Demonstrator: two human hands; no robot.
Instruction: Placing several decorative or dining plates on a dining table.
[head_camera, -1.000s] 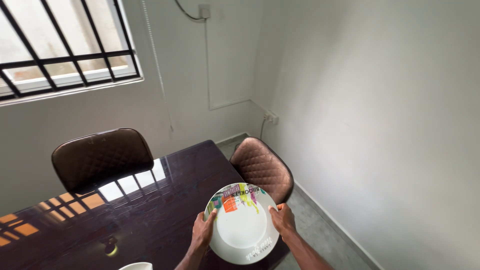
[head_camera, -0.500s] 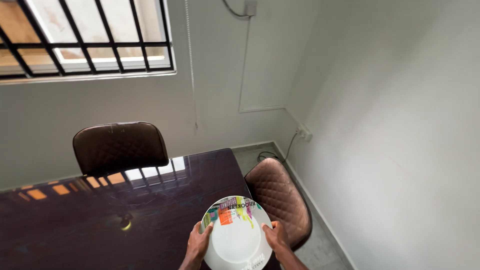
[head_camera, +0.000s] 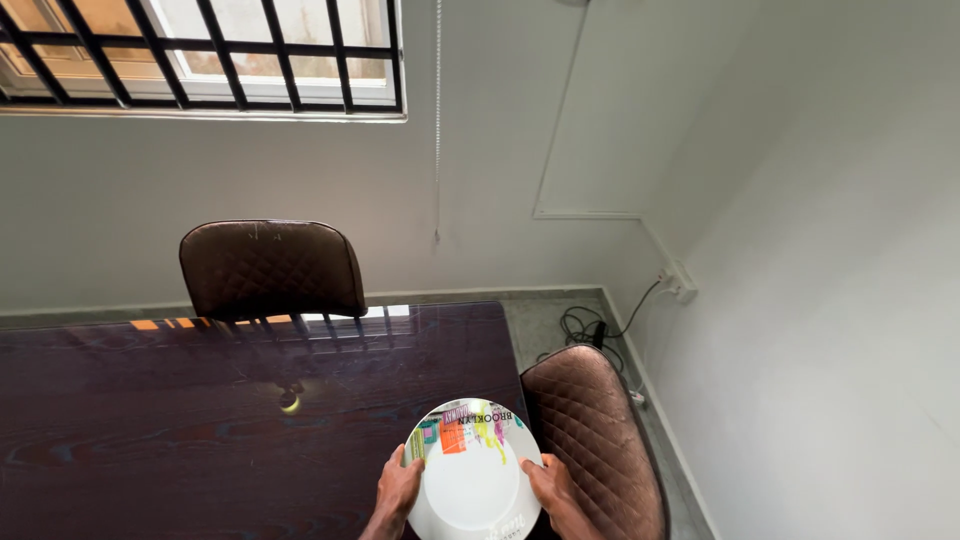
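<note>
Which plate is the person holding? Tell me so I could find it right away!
Find the big dark shiny table under the barred window. At its near right corner, beside the brown quilted chair, the left hand and right hand grip a round white plate by its sides. It is the only plate, with bright orange, yellow and green patches along its far rim.

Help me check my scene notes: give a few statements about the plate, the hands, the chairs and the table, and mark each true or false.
1. Both hands hold the plate, the left hand on its left rim and the right hand on its right rim. True.
2. The plate is plain white all over. False: its far rim carries colourful print.
3. Two brown quilted chairs stand at the dark table, one at the far side and one at the right end. True.
4. The plate holds food. False: it is empty.
5. A barred window is above the far chair. True.
</note>
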